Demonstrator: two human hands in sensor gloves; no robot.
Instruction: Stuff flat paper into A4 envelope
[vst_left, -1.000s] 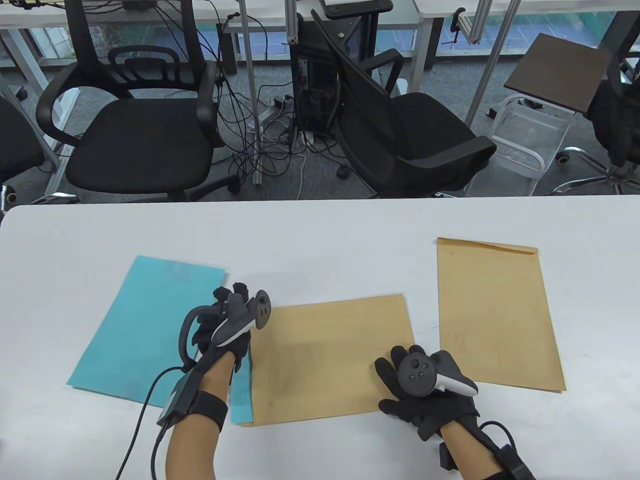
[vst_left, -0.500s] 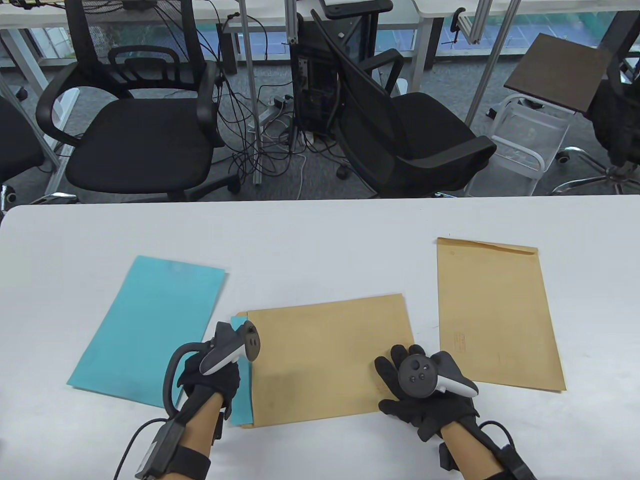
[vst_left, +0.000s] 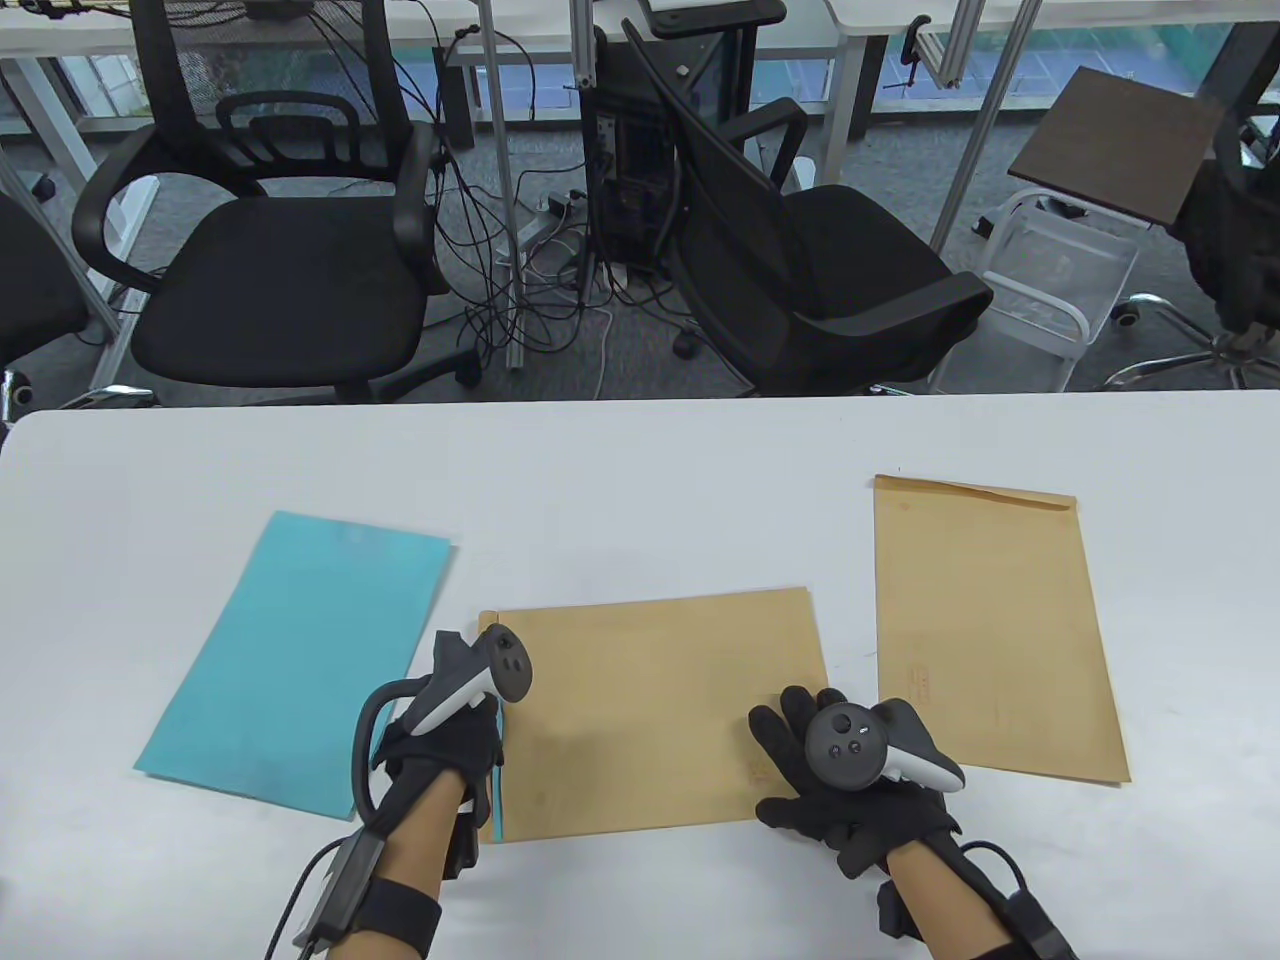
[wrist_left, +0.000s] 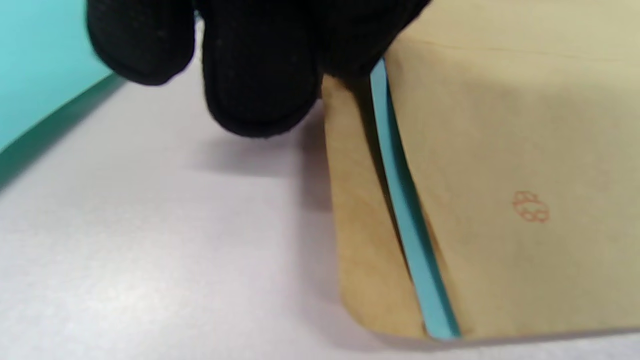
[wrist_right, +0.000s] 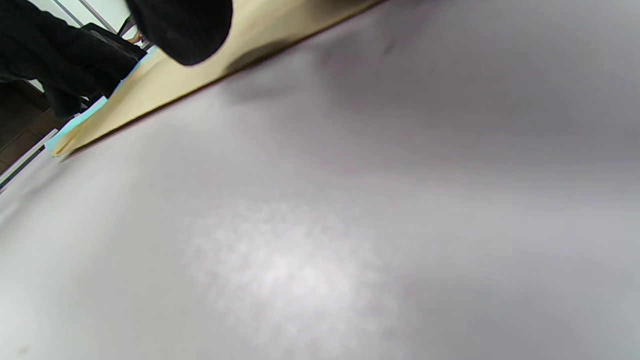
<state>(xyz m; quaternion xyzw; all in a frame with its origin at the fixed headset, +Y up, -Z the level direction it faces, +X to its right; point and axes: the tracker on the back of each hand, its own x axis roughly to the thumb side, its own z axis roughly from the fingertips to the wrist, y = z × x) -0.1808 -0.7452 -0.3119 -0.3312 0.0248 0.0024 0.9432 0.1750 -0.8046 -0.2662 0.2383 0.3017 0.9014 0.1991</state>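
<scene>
A brown A4 envelope (vst_left: 660, 710) lies crosswise on the white table (vst_left: 640, 470), its mouth to the left. A teal sheet (vst_left: 499, 790) is almost fully inside it; only a thin strip shows at the mouth, also seen in the left wrist view (wrist_left: 415, 235). My left hand (vst_left: 440, 745) is at the mouth, fingers (wrist_left: 260, 75) against the sheet's edge. My right hand (vst_left: 830, 780) rests flat on the envelope's near right corner, holding it down. In the right wrist view the envelope's edge (wrist_right: 200, 75) runs along the top left.
A stack of teal paper (vst_left: 300, 650) lies to the left of the envelope. A second brown envelope (vst_left: 990, 630) lies lengthwise on the right. Office chairs and cables stand beyond the table's far edge.
My left hand has pushed the teal sheet rightward into the envelope, from a wide strip showing to a thin one. The right hand has stayed pressed on the envelope.
</scene>
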